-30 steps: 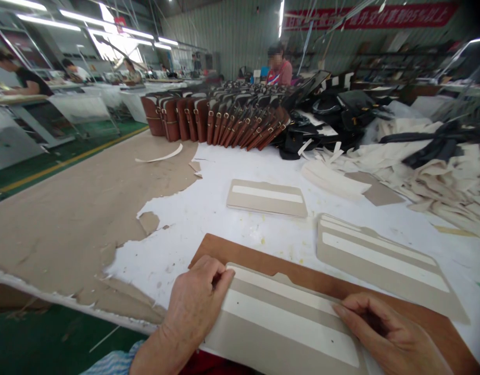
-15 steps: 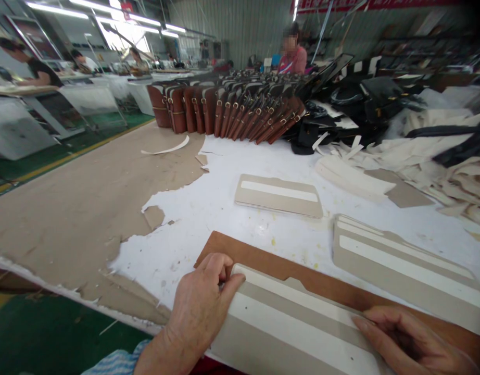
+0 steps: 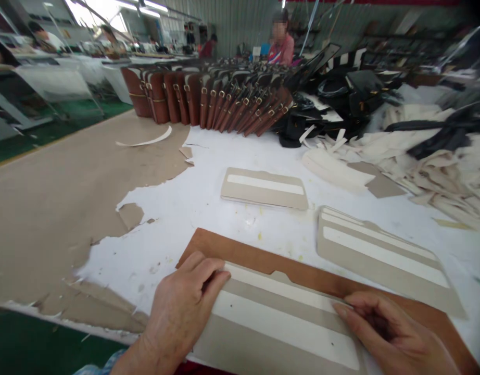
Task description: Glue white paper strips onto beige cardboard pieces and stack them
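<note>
A grey card panel [image 3: 279,328] with white strips lies on a brown leather piece [image 3: 302,273] at the table's near edge. My left hand [image 3: 181,307] rests on the panel's left end, fingers curled and pressing its top corner. My right hand [image 3: 384,333] has its fingers curled and pinched at the panel's upper right edge. Both hands touch the panel and hold it flat against the brown piece.
A stack of similar grey panels [image 3: 380,255] lies to the right, another [image 3: 263,188] farther back. A row of brown bags [image 3: 209,99] stands at the far end, with black bags and cream fabric pieces [image 3: 431,172] at the right. A person [image 3: 281,41] sits beyond.
The view has shifted slightly; my hands stay on the panel's two ends, the left fingers pressing a little flatter on the corner.
</note>
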